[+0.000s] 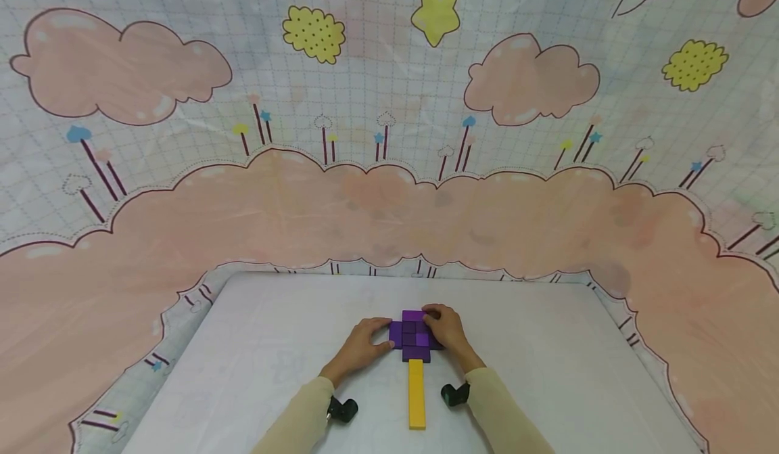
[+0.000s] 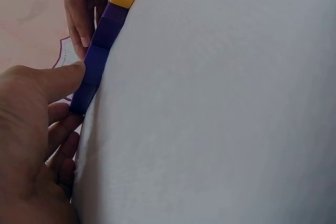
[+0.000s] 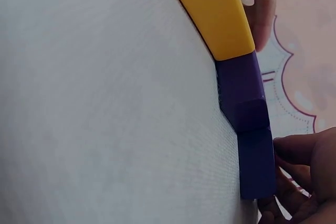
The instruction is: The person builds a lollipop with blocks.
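Purple blocks (image 1: 416,353) lie together in a flower-like cross on the white table, with darker and lighter squares in its middle. A yellow strip (image 1: 416,394) of blocks runs from the cross toward the front. My left hand (image 1: 360,349) pinches the left purple block (image 1: 395,334) between thumb and fingers at its near and far ends. On the other side, my right hand (image 1: 449,331) grips the dark purple block (image 3: 257,166) at the right of the cross, covering part of it in the head view. Both hands also appear in the left wrist view.
The white tabletop (image 1: 292,319) spreads around the blocks. Behind it hangs a cloth backdrop (image 1: 377,217) printed with clouds and stars. A dark wrist camera (image 1: 343,410) sits by the left sleeve and another camera (image 1: 455,394) by the right.
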Motion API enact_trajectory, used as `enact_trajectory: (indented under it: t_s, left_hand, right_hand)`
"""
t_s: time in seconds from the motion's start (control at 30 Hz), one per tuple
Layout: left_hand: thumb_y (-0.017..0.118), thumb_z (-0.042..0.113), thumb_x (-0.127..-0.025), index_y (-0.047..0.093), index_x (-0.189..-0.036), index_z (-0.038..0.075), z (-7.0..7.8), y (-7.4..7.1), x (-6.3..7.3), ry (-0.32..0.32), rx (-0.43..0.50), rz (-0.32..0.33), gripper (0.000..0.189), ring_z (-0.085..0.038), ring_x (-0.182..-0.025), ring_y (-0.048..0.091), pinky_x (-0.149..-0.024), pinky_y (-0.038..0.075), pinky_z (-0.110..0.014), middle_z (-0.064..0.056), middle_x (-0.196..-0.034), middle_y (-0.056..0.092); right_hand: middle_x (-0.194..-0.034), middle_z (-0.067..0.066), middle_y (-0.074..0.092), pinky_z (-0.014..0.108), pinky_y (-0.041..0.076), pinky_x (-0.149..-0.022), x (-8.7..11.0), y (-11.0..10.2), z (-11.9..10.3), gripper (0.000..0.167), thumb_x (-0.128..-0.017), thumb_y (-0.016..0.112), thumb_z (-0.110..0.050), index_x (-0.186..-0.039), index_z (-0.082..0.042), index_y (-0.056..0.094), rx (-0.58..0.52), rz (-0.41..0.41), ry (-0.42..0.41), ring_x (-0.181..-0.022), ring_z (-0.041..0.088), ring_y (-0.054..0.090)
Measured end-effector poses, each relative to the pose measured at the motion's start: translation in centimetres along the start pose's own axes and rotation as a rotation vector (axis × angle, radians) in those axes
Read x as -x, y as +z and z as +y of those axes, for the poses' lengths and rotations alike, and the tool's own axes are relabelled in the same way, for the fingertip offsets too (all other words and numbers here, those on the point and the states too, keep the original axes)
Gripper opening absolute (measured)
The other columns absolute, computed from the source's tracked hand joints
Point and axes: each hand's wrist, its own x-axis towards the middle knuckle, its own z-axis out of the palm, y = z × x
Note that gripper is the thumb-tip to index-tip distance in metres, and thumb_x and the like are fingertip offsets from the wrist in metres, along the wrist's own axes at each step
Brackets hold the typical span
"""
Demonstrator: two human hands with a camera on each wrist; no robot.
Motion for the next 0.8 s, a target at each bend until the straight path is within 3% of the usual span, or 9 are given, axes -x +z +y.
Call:
enact_trajectory:
  t_s: [0.53,0.8]
  left_hand:
    - [0.07,0.031,-0.09,0.055,-0.138,0.009,-0.05,0.02,-0.17,-0.013,0.027,-0.004,0.055,-0.036,-0.132,0.049,-0.113,0.037,-0.056,-0.015,-0.14,0.056]
    - [0.065,0.036,-0.092,0.052,-0.142,0.012,-0.25,-0.19,0.03,-0.072,0.055,-0.012,0.057,-0.035,-0.136,0.047,-0.115,0.036,-0.054,-0.014,-0.143,0.054]
  right_hand:
    - [-0.112,0.013,0.071,0.046,0.053,-0.096,-0.11,-0.52,0.26,0.025,-0.094,0.062,-0.013,-0.117,-0.005,0.068,-0.064,0.005,0.045,-0.104,0.027,0.064]
    - [-0.115,0.015,0.07,0.047,0.053,-0.097,0.05,-0.75,0.71,0.025,-0.094,0.061,-0.012,-0.117,-0.004,0.068,-0.086,0.006,0.038,-0.108,0.03,0.064]
